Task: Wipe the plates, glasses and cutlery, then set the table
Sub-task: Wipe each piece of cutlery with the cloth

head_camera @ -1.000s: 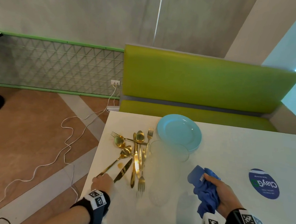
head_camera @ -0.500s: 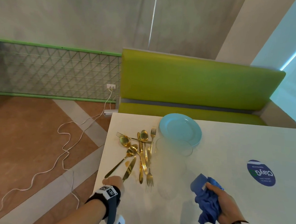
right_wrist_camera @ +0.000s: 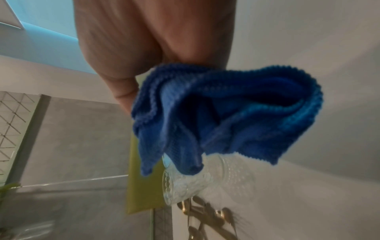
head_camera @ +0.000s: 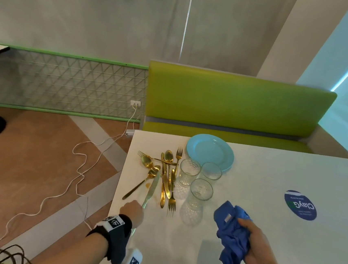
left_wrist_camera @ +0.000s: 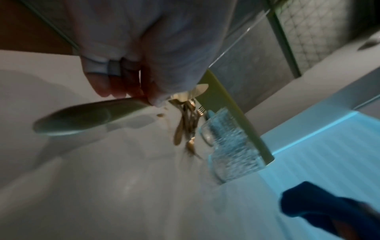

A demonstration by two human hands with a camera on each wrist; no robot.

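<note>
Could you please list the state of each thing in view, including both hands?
Left hand: grips the knife handle.
Knife: held, blade toward the cutlery.
Right hand: holds the cloth.
Cloth: bunched, off the table.
Cutlery: heaped on the table.
Glasses: three, upright, empty.
Plates: stacked, empty.

The left hand (head_camera: 132,212) now pinches the handle of the gold table knife (head_camera: 151,190), which points at a steeper angle than a second ago and seems, in the blurred left wrist view, lifted off the white table (head_camera: 270,179).
</note>
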